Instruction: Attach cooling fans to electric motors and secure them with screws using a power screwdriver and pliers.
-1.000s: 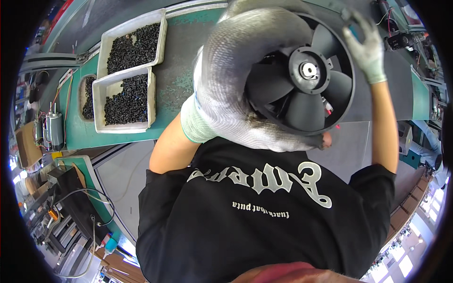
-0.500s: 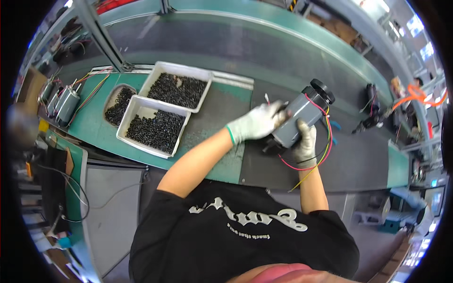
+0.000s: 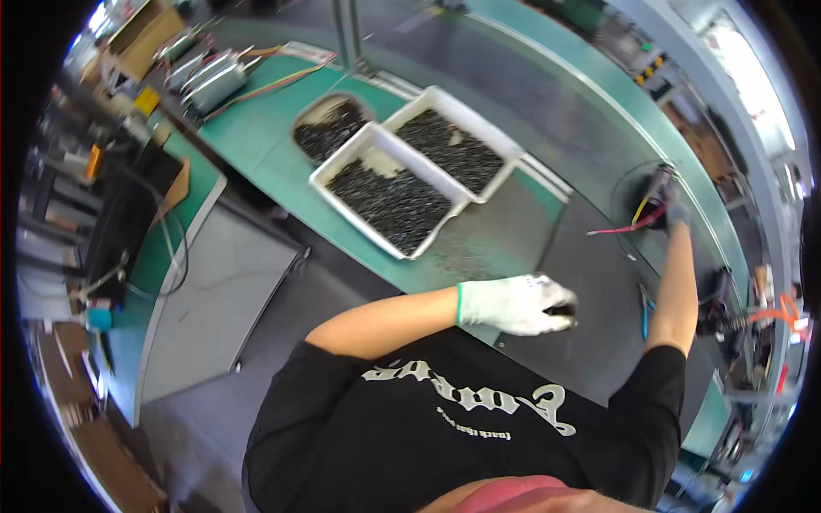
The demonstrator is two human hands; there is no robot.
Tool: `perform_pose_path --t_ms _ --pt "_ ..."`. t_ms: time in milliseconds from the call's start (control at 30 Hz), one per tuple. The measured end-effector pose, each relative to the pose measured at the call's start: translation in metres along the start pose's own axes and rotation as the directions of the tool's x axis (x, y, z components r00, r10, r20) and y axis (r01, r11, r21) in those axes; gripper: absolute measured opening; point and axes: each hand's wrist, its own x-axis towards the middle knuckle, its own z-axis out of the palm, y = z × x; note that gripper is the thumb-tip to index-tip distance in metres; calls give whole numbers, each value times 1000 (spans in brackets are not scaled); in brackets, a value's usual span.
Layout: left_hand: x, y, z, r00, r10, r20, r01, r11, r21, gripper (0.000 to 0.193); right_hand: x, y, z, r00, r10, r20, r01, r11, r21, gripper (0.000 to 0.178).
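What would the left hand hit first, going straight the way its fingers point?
The left hand would likely meet the blue-handled tool on the dark mat; hand height is unclear, so it might pass above.

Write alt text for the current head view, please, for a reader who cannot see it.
A person's gloved right hand reaches out to a dark motor with trailing wires, its grip too blurred to tell. The gloved left hand is half-curled over the workbench, near white bins of small black parts.
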Motion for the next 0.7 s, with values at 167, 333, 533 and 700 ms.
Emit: perform_pose_path --t_ms 167,333,533,700 --pt "46 -60 7 819 -42 -573 28 999 -33 42 -146 -135 -1 682 8 -731 361 866 346 55" --pt "75 -91 1 756 124 -643 -25 987 160 42 -260 -195 71 898 -210 -387 440 475 762 32" --pt "73 -79 -11 788 -4 -615 -1 1000 -8 29 -261 -212 46 620 -353 -700 733 578 358 29" --pt "55 -79 -21 950 -233 -209 -8 650 -760 40 -299 -220 31 562 -508 -653 821 251 512 39"
